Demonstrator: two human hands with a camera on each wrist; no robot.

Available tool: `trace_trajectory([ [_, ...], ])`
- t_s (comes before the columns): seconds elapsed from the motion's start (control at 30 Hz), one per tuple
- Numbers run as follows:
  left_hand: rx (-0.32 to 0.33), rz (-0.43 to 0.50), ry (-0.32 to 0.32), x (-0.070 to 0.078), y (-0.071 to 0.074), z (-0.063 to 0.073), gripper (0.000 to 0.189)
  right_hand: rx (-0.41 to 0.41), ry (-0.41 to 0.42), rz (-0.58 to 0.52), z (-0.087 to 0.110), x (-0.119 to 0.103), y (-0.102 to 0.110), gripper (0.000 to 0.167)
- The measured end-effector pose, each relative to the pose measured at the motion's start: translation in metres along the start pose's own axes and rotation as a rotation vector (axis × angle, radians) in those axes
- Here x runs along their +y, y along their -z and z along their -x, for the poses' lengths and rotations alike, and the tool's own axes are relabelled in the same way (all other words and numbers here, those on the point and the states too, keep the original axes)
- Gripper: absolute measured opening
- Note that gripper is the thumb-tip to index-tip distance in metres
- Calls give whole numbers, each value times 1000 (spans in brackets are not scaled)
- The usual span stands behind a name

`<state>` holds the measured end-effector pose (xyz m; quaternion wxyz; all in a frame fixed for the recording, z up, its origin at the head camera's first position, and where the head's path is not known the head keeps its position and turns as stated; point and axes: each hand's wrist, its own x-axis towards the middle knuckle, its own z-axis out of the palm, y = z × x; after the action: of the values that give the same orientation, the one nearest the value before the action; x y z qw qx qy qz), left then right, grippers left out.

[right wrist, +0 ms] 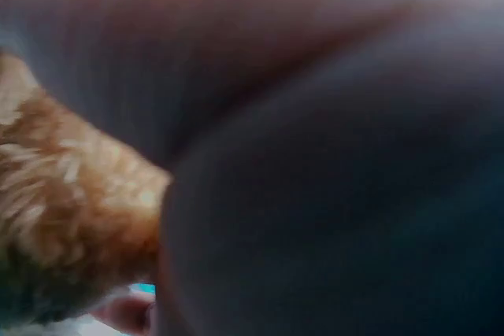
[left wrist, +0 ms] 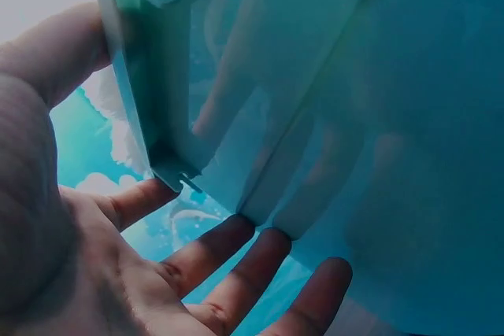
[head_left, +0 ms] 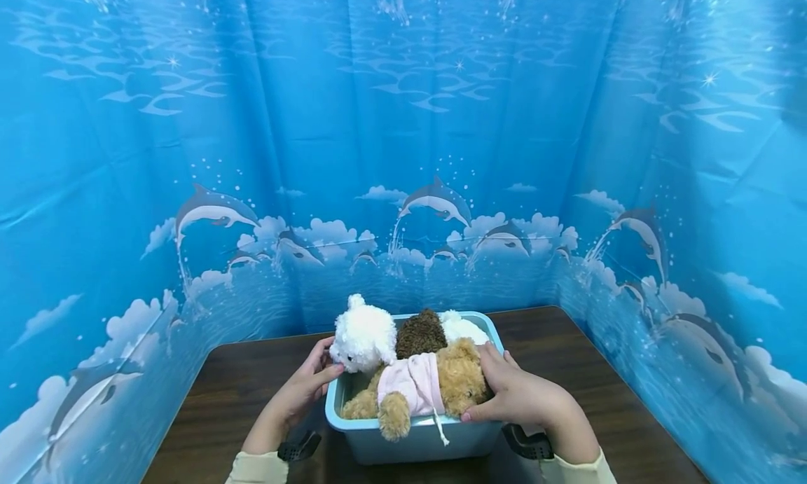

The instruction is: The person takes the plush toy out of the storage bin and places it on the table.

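Observation:
A light blue plastic bin (head_left: 429, 445) stands on the table, filled with plush toys. Across its front lies a tan teddy bear (head_left: 463, 375) in a pink hooded top, one leg over the rim. My right hand (head_left: 520, 389) holds the bear's head, thumb at the front and fingers behind; tan fur (right wrist: 71, 202) fills the left of the right wrist view. At the bin's left side my left hand (head_left: 309, 379) grips the rim, thumb over it by a white plush toy (head_left: 366, 337), fingers against the outer wall (left wrist: 378, 155).
Behind the bear, a dark brown plush (head_left: 421, 332) and another white plush (head_left: 463, 328) sit in the bin. Dark wood tabletop (head_left: 242, 379) extends to both sides. A blue dolphin-print curtain (head_left: 403, 134) surrounds the table at the back and sides.

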<state>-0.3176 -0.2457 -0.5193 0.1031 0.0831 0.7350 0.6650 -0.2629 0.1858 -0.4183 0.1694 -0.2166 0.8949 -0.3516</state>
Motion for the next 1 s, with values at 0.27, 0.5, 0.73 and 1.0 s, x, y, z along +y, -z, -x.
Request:
trace_trajectory([
  [0.27, 13, -22, -36, -3, -4, -2, 74, 106, 88, 51, -12, 4, 4, 110],
  [0.5, 42, -27, -56, -6, -11, 0, 75, 246, 238, 126, -14, 3, -1, 87],
  [0.73, 49, 25, -76, -12, -15, 3, 73, 318, 409, 60, -18, -6, -12, 76],
  [1.0, 69, 17, -94, -12, -20, 1, 77, 437, 453, 76, -26, -18, -22, 77],
])
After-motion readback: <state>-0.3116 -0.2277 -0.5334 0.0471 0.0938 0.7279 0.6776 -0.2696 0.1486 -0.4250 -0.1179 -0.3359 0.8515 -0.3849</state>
